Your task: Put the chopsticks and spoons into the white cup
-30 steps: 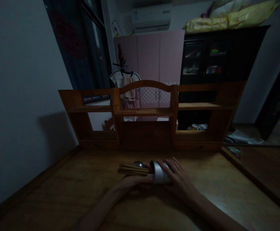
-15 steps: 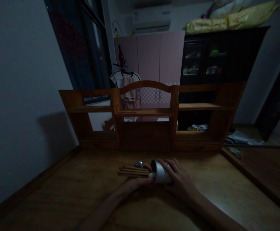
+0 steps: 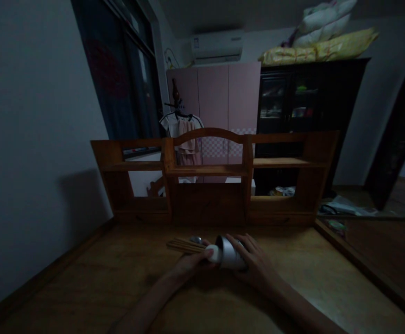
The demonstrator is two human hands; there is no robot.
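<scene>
My left hand (image 3: 194, 262) is closed around a bundle of wooden chopsticks (image 3: 183, 245), whose ends point left. A metal spoon (image 3: 196, 240) shows its bowl just behind them. By my left thumb a smooth white rounded piece (image 3: 214, 253) sticks out towards the cup; its kind cannot be made out. My right hand (image 3: 253, 255) wraps over a pale metallic cup (image 3: 228, 253) tilted on its side, its dark mouth facing left. The white piece is right at that mouth. My fingers hide the cup's right end.
Both hands are over a wooden desk (image 3: 119, 278). Along its back edge stands a wooden shelf unit (image 3: 207, 170) with open compartments. A white wall (image 3: 32, 162) borders the left side, and a raised wooden edge (image 3: 362, 269) runs along the right.
My left hand has drawn slightly left with the chopsticks and spoon, and more of the white piece shows outside the cup. My right hand keeps its grip. The view has tilted up a little.
</scene>
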